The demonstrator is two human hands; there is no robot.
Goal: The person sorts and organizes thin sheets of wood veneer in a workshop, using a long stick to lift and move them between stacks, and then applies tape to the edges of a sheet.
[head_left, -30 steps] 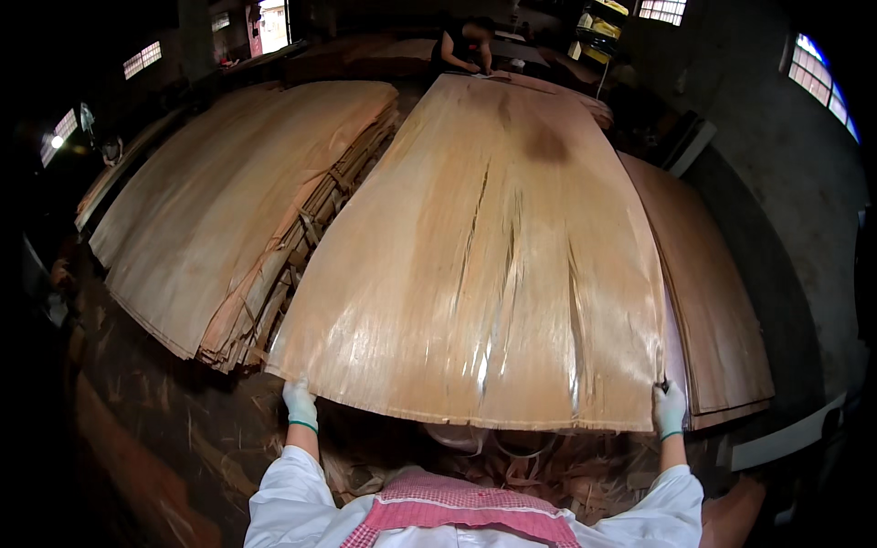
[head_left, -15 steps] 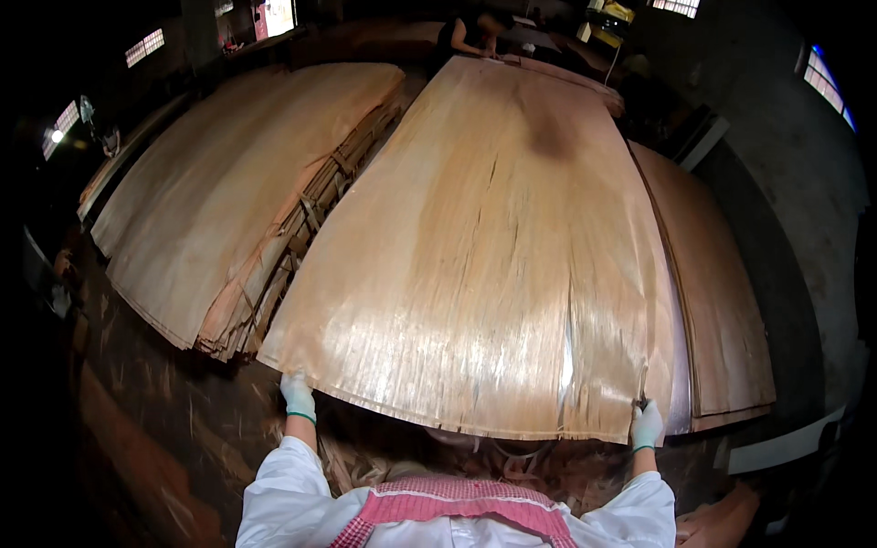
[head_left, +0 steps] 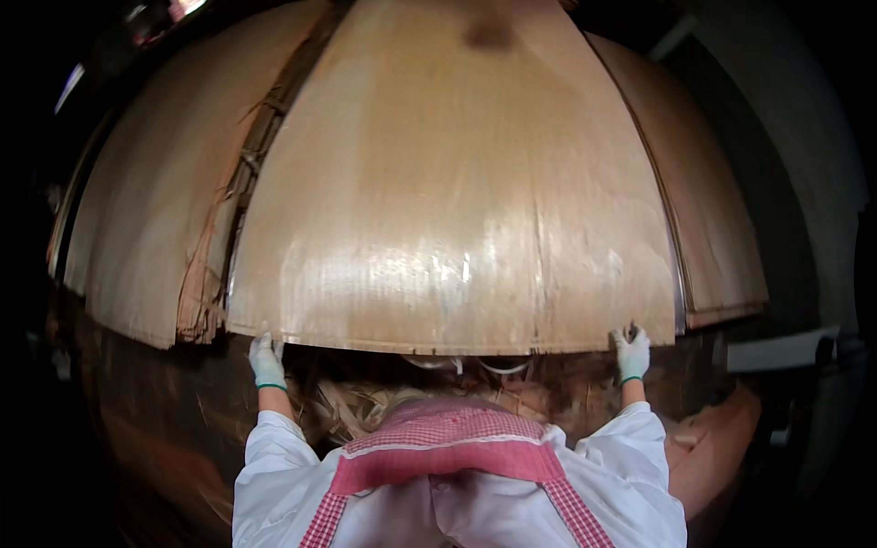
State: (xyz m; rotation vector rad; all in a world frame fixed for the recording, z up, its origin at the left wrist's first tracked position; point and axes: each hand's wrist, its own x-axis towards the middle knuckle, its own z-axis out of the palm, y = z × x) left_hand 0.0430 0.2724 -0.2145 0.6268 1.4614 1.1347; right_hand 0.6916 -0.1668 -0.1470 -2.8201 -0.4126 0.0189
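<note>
A wide, pale brown wood veneer sheet (head_left: 438, 201) lies in front of me, its near edge curving across the picture. My left hand (head_left: 268, 362), in a white glove with a green cuff, is closed on that edge near its left corner. Near the right corner, my right hand (head_left: 631, 354), gloved the same way, pinches the edge between thumb and fingers. Part of the fingers on both hands is hidden at the sheet. A thin dark seam runs from the edge up the sheet, right of the middle.
Another stack of veneer (head_left: 146, 192) stands to the left, with ragged layers along its side. On the right is a browner stack (head_left: 699, 183). Veneer scraps (head_left: 343, 406) litter the floor below the sheet. A pale flat strip (head_left: 781, 351) lies at the right.
My view has tipped downward, so the far end and the person there have left the picture. The sheet looks flatter, and the open splits near its right side no longer show. Both hands stay at the edge.
</note>
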